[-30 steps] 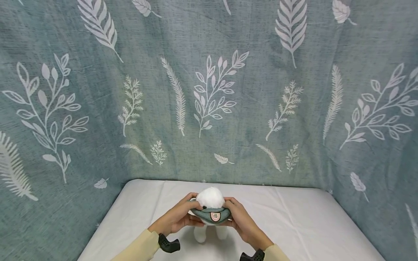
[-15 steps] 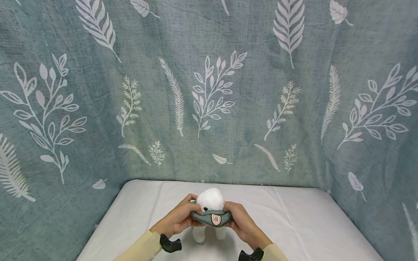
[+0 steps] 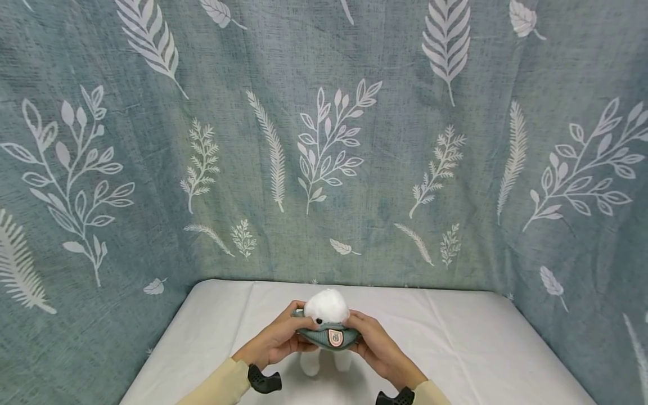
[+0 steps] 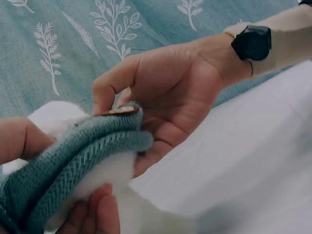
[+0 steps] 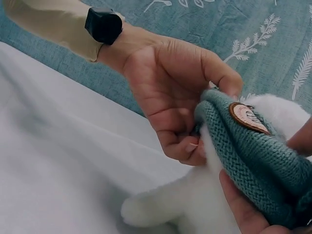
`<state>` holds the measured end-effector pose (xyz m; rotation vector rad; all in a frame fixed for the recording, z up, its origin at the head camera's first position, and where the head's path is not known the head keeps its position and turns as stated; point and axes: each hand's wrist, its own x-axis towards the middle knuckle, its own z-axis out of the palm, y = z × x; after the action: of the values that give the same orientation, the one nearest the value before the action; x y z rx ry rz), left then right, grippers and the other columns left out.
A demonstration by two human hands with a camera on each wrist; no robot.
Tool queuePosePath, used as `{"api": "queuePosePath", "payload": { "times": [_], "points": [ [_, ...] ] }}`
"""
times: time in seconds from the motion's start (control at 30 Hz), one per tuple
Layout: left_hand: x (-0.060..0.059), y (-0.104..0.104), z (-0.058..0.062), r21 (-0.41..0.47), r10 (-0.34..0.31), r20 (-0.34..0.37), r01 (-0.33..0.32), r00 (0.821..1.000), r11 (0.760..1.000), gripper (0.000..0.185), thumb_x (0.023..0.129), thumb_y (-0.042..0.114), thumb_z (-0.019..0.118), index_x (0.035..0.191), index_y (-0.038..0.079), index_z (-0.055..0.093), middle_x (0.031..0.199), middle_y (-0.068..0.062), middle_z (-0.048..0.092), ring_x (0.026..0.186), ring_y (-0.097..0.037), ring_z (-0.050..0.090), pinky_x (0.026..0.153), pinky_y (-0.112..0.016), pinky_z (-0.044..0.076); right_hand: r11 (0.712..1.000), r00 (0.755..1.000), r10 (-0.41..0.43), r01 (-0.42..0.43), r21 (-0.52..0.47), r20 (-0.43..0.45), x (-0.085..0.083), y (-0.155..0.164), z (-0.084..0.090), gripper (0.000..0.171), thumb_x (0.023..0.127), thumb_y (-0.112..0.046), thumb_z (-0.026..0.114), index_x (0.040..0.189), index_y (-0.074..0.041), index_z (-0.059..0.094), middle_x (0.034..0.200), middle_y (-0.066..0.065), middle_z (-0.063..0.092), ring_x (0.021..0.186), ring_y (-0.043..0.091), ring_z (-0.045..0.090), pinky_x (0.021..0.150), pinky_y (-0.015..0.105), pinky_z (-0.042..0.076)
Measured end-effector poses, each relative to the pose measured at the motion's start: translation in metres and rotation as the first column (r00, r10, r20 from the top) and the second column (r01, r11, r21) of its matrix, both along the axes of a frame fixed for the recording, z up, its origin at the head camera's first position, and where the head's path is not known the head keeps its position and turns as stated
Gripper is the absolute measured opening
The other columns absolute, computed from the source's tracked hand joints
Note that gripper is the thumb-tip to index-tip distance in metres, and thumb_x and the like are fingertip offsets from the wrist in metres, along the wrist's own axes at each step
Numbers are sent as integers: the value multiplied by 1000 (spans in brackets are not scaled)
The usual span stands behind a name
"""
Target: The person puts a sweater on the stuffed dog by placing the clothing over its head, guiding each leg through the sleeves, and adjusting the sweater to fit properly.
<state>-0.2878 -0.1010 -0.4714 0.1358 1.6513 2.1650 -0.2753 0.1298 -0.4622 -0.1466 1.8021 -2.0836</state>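
The fingers (image 5: 187,146) of the left hand (image 3: 275,340) are curled around the left edge of a teal knitted garment (image 3: 326,336), the thumb on top of the rolled hem and the other fingertips tucked beneath it against white fur. The fingers (image 4: 105,95) of the right hand (image 3: 374,343) pinch the opposite edge in the same way, thumb above and the rest below. Both hands therefore hold the knit tightly, one on each side, with the fabric stretched between them.

The garment is a ribbed band wrapped around a white plush toy (image 3: 326,306), just under its round head. A small round patch (image 3: 334,336) with a pale rim sits at the front of the knit, facing the person. In the right wrist view the patch lies on the upper fold of the hem, close to the left thumb.

The toy stands upright between the hands, its fluffy head rising above the knit and its two short legs (image 3: 310,364) reaching down to the bench (image 3: 481,349), which is covered by a white sheet. The toy is near the front middle of that surface.

Each wrist wears a black device (image 3: 264,381), and cream sleeves (image 3: 217,385) cover the forearms. Behind and on both sides of the bench hangs a blue-green cloth (image 3: 324,140) printed with white leaves and fern sprigs.
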Motion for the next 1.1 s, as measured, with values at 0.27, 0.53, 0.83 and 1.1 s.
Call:
{"api": "queuePosePath", "payload": {
  "times": [0.27, 0.53, 0.83, 1.1],
  "points": [
    [2, 4, 0, -14, 11, 1, -11, 1000, 1000, 64, 80, 0, 70, 133, 10, 35, 125, -23, 53, 81, -25, 64, 66, -34, 55, 999, 999, -38, 38, 3, -10, 2, -2, -3, 71, 92, -7, 56, 153, 13, 27, 144, 28, 46, 106, 20, 63, 88, 35, 56],
    [6, 6, -1, -10, 10, 1, -10, 1000, 1000, 70, 77, -4, 67, 136, 8, 33, 136, -27, 46, 96, -31, 64, 76, -42, 56, 998, 998, -62, 62, 14, -14, 2, -4, -7, 74, 88, -3, 59, 154, 12, 28, 147, 29, 44, 105, 21, 62, 84, 34, 56],
    [6, 12, 3, -4, 28, 7, -28, 1000, 1000, 71, 87, 11, 79, 138, 9, 29, 136, -26, 50, 101, -31, 69, 80, -45, 58, 997, 1000, -4, 3, -71, -7, 4, -4, -4, 76, 99, -21, 61, 157, 8, 21, 153, 28, 36, 123, 23, 57, 101, 36, 50],
    [8, 18, 5, -2, 54, 20, -54, 998, 999, 79, 81, 0, 78, 140, 8, 27, 144, -30, 36, 105, -35, 66, 83, -49, 58, 998, 1000, -25, 24, -54, -9, 7, -7, -4, 82, 92, -12, 67, 157, 6, 21, 153, 28, 38, 126, 28, 54, 102, 39, 48]
  ]
}}
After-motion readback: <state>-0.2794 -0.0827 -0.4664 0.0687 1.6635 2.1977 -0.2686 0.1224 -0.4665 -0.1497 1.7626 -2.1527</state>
